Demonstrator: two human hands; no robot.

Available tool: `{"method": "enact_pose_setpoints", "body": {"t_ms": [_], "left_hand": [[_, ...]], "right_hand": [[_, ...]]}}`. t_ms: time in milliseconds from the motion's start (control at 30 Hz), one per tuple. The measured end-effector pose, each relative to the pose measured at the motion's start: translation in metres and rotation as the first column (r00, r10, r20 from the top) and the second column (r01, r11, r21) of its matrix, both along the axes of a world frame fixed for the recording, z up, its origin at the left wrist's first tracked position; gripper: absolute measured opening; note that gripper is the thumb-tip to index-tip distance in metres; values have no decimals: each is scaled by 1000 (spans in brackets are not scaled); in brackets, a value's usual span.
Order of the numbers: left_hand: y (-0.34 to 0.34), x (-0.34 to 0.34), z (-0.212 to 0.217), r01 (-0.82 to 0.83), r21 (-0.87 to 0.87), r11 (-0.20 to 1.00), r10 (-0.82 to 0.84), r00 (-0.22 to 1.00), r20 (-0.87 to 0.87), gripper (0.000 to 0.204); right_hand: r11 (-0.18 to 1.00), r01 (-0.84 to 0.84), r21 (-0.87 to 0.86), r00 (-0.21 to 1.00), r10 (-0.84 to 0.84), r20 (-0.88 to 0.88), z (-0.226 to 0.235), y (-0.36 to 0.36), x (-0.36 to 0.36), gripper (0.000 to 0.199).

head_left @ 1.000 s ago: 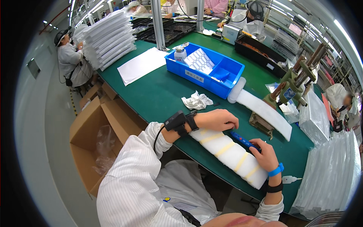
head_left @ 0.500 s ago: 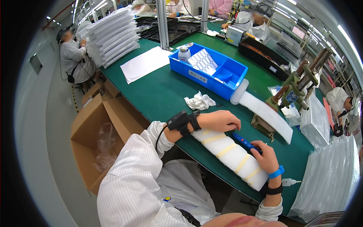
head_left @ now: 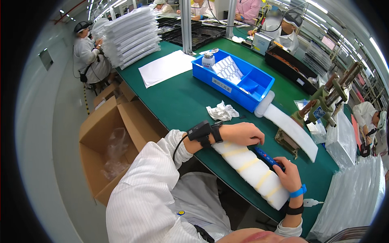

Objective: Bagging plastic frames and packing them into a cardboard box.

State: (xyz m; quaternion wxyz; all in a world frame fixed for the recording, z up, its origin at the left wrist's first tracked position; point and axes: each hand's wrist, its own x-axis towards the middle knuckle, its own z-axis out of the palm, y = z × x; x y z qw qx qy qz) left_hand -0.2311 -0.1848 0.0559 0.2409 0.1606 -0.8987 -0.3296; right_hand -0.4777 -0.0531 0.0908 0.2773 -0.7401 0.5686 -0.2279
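A long white foam roll with several yellow tape bands (head_left: 253,172) lies along the near edge of the green table (head_left: 182,101). My left hand (head_left: 242,134) rests on its upper end, pressing it down. My right hand (head_left: 288,175) is shut on a blue pen-shaped tool (head_left: 268,156) held against the roll's far side. A black device is strapped to my left wrist and a blue band sits on my right wrist.
A crumpled white cloth (head_left: 221,111) lies beyond my left hand. A blue bin (head_left: 237,81) holds white sheets. A second white foam strip (head_left: 287,127), a clamp fixture (head_left: 318,111), stacked plastic bags (head_left: 352,202), an open cardboard box (head_left: 115,141) and seated workers surround me.
My left hand stays on the roll's end and my right hand keeps the blue tool at the roll. My head has shifted slightly.
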Motion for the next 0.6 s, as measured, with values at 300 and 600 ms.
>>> {"method": "enact_pose_setpoints", "body": {"t_ms": [300,600], "left_hand": [[4,2,6,5,47,999,-8,998,64,17],[3,3,6,10,47,999,-14,997,76,17]], "right_hand": [[1000,-1,-31,1000,1,21,-3,0,-1,24],[999,1,-35,1000,-1,0,-1,0,1,24]]}}
